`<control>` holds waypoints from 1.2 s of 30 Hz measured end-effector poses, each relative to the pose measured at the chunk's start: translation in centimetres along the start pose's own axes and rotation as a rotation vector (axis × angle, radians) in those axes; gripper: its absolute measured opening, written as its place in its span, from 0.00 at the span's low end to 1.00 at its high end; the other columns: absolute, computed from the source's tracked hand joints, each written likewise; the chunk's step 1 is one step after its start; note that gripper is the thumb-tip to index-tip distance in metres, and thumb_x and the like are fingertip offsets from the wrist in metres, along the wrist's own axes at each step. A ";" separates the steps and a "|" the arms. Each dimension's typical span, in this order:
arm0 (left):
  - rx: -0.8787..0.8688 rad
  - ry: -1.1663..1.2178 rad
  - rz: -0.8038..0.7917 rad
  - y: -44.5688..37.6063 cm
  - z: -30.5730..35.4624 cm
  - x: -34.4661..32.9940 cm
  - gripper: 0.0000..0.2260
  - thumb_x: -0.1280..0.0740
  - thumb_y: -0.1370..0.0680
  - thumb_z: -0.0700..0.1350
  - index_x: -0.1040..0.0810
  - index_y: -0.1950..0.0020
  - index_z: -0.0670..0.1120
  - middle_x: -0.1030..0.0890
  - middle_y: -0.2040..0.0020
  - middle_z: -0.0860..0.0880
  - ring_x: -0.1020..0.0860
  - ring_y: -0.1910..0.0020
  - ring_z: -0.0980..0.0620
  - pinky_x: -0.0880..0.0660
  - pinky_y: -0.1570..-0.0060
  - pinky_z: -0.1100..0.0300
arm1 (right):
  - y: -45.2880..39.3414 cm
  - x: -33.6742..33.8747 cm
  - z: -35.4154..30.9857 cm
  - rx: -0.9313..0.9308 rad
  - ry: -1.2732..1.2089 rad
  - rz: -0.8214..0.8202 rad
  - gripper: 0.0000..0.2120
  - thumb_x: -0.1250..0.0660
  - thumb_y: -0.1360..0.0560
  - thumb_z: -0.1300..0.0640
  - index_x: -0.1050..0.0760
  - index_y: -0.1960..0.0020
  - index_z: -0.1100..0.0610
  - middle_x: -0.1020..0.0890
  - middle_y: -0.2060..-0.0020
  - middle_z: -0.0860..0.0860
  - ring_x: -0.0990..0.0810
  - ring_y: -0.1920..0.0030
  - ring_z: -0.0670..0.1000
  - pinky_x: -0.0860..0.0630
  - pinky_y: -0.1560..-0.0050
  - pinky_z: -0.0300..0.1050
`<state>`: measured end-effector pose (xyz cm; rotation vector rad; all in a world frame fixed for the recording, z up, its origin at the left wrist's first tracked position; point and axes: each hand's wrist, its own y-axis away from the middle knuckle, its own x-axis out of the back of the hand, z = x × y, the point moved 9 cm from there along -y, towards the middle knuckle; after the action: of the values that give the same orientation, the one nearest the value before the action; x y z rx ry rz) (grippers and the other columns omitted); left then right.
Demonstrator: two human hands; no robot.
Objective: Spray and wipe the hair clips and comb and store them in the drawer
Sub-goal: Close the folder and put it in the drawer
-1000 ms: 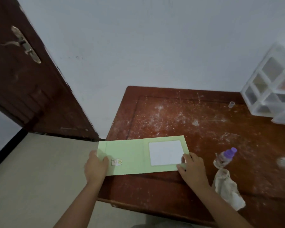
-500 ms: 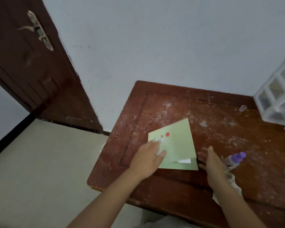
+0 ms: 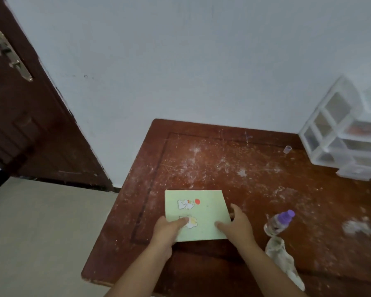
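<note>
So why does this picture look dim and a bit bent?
Head view: the light is low and flat, with little shadow under the hands on the card. The wide lens bows the door and drawers at the edges. The drawers are soft and smeared.

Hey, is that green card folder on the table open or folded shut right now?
Folded shut. The green folder shows a single panel with stickers on its cover; the left hand and right hand rest on it.
</note>
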<state>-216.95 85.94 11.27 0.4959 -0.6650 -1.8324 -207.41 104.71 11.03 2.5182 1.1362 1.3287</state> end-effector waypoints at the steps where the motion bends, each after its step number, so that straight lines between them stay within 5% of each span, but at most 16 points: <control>1: -0.014 0.006 -0.022 0.1 0.1 0.0 0.11 0.33 0.27 0.35 0.25 0.46 0.39 0.20 0.58 0.47 0.22 0.61 0.50 0.25 0.67 0.60 | 0.1 -0.5 -0.1 -0.021 -0.069 -0.065 0.32 0.29 0.32 0.56 0.36 0.32 0.58 0.26 0.39 0.56 0.27 0.41 0.55 0.27 0.42 0.53; 5: -0.111 0.079 -0.053 0.8 2.2 0.8 0.12 0.35 0.26 0.33 0.29 0.46 0.45 0.20 0.57 0.50 0.21 0.62 0.52 0.27 0.68 0.59 | 1.2 -0.5 -2.4 -0.019 -0.278 -0.179 0.23 0.29 0.31 0.61 0.29 0.38 0.60 0.24 0.41 0.56 0.24 0.48 0.52 0.24 0.46 0.48; 10: -0.232 0.258 -0.202 2.7 7.7 -1.3 0.22 0.26 0.36 0.39 0.27 0.45 0.47 0.17 0.55 0.48 0.17 0.62 0.52 0.22 0.73 0.62 | 1.7 7.9 -8.6 0.242 -0.109 0.036 0.27 0.31 0.29 0.54 0.34 0.33 0.55 0.32 0.47 0.50 0.31 0.47 0.47 0.31 0.51 0.39; 12: -0.267 0.277 -0.229 3.6 9.8 -4.0 0.17 0.31 0.32 0.34 0.27 0.47 0.48 0.18 0.55 0.48 0.17 0.64 0.53 0.22 0.75 0.63 | 1.6 12.4 -9.3 0.327 -0.071 0.096 0.25 0.32 0.28 0.52 0.34 0.34 0.54 0.32 0.50 0.48 0.32 0.50 0.45 0.33 0.53 0.37; 17: -0.257 0.251 -0.318 5.7 12.2 -15.1 0.14 0.36 0.28 0.31 0.28 0.47 0.46 0.18 0.58 0.48 0.20 0.61 0.49 0.24 0.78 0.64 | -0.2 25.3 -2.1 0.331 -0.063 0.377 0.18 0.34 0.26 0.56 0.29 0.37 0.57 0.26 0.50 0.48 0.28 0.48 0.46 0.33 0.48 0.37; 20: -0.237 0.187 -0.373 7.1 12.3 -23.0 0.12 0.36 0.28 0.31 0.28 0.48 0.44 0.18 0.61 0.46 0.20 0.71 0.52 0.32 0.84 0.69 | -2.3 33.0 5.4 0.303 0.100 0.635 0.12 0.31 0.29 0.61 0.23 0.47 0.64 0.22 0.53 0.54 0.24 0.49 0.55 0.31 0.48 0.45; 24: -0.112 0.192 -0.425 8.5 10.3 -33.9 0.10 0.35 0.28 0.31 0.27 0.54 0.46 0.19 0.57 0.46 0.19 0.65 0.50 0.22 0.77 0.63 | -7.6 39.4 14.0 0.269 0.380 0.724 0.13 0.24 0.38 0.60 0.20 0.56 0.65 0.18 0.58 0.61 0.20 0.57 0.63 0.24 0.54 0.57; 27: -0.043 0.152 -0.408 8.8 8.7 -40.8 0.09 0.36 0.27 0.31 0.27 0.54 0.45 0.20 0.57 0.46 0.21 0.61 0.49 0.22 0.75 0.63 | -10.3 41.7 16.8 0.351 0.539 0.712 0.13 0.35 0.36 0.51 0.18 0.59 0.58 0.16 0.61 0.56 0.18 0.60 0.59 0.24 0.57 0.60; 30: 0.004 0.125 -0.415 9.1 7.9 -46.4 0.07 0.37 0.26 0.30 0.28 0.55 0.42 0.21 0.59 0.45 0.22 0.62 0.49 0.21 0.75 0.62 | -11.4 43.1 17.8 0.476 0.434 0.679 0.12 0.39 0.35 0.52 0.19 0.65 0.56 0.19 0.70 0.53 0.20 0.69 0.59 0.29 0.64 0.48; 32: 0.018 0.110 -0.408 9.2 7.9 -49.1 0.06 0.39 0.26 0.29 0.28 0.54 0.38 0.21 0.59 0.44 0.22 0.62 0.47 0.22 0.75 0.60 | -10.8 43.9 18.0 0.533 0.330 0.719 0.09 0.35 0.35 0.55 0.19 0.65 0.58 0.19 0.72 0.55 0.21 0.72 0.60 0.26 0.68 0.49; 34: 0.016 0.087 -0.381 8.9 7.9 -50.8 0.10 0.40 0.25 0.29 0.28 0.46 0.36 0.21 0.54 0.43 0.22 0.55 0.45 0.20 0.66 0.56 | -10.5 43.9 18.7 0.570 0.302 0.753 0.08 0.27 0.38 0.59 0.18 0.60 0.61 0.19 0.70 0.56 0.20 0.70 0.59 0.22 0.67 0.54; 36: 0.028 0.073 -0.350 8.4 7.7 -52.1 0.14 0.40 0.25 0.28 0.29 0.40 0.34 0.22 0.47 0.40 0.24 0.46 0.42 0.24 0.54 0.49 | -10.8 43.9 20.0 0.581 0.230 0.755 0.12 0.22 0.43 0.65 0.18 0.60 0.62 0.18 0.67 0.57 0.22 0.64 0.56 0.23 0.62 0.48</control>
<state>-198.08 134.22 23.67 0.7304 -0.5813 -2.1223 -183.45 145.82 24.37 3.5286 0.6619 1.6477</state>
